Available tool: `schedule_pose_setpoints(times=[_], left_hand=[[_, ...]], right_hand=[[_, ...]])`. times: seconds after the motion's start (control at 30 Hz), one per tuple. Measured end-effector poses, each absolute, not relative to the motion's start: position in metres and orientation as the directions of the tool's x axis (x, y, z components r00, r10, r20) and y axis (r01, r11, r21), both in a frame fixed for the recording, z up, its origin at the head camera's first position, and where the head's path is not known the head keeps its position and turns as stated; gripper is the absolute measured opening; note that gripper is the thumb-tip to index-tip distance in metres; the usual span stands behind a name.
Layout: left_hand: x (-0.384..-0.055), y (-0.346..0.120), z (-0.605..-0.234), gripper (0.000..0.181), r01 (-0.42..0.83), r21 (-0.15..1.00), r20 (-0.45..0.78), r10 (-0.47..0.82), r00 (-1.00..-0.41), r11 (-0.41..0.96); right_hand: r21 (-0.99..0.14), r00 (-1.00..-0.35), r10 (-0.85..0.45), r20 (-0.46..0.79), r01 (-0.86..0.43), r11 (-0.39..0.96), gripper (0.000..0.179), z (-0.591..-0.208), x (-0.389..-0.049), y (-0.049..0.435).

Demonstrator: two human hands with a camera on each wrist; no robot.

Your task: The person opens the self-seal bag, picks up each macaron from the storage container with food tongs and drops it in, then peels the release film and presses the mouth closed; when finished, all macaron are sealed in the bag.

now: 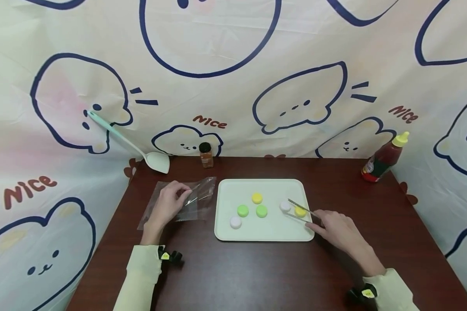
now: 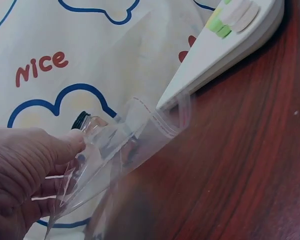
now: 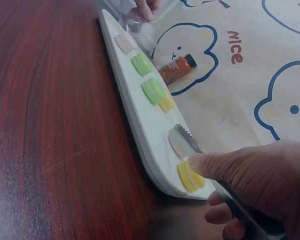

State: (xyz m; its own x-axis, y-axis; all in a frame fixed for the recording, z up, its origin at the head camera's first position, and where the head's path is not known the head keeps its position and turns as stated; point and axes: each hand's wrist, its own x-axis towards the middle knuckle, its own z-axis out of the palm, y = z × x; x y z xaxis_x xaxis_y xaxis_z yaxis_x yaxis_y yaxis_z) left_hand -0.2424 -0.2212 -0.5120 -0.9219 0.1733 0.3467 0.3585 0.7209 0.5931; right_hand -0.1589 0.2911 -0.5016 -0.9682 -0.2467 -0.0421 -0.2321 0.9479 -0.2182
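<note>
My left hand pinches a clear plastic zip bag, its mouth tilted toward the tray in the left wrist view. In my right hand I grip metal tongs with serrated tips. Their arms spread on either side of a pale lavender macaron; whether the tips touch it I cannot tell. Close by lies a yellow macaron, under the tongs. On the white tray there are also another yellow macaron, two green macarons and a second pale one.
At the table's back edge stands a small spice jar with a black lid. A pale green-handled spatula leans on the patterned backdrop at back left. A red sauce bottle with a yellow cap stands at back right.
</note>
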Motion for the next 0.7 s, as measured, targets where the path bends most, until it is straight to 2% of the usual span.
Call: schedule_pose_setpoints(times=[0.13, 0.33, 0.7], left_hand=[[-0.2412, -0.2233, -0.5109, 0.005, 0.36, 0.608, 0.342, 0.175, -0.923, 0.708], [-0.2406, -0.2235, -0.509, 0.005, 0.329, 0.641, 0.29, 0.178, -0.94, 0.693], [-0.2413, -0.2241, -0.5097, 0.005, 0.328, 0.638, 0.273, 0.195, -0.942, 0.697]], right_hand=[[-0.191, -0.965, -0.26, -0.027, -0.25, 0.949, 0.05, -0.5035, -0.1588, 0.2907], [-0.189, -0.961, -0.274, -0.02, -0.266, 0.945, 0.051, -0.5056, -0.1596, 0.2911], [-0.214, -0.956, -0.291, -0.042, -0.276, 0.937, 0.041, -0.4995, -0.1604, 0.2915]])
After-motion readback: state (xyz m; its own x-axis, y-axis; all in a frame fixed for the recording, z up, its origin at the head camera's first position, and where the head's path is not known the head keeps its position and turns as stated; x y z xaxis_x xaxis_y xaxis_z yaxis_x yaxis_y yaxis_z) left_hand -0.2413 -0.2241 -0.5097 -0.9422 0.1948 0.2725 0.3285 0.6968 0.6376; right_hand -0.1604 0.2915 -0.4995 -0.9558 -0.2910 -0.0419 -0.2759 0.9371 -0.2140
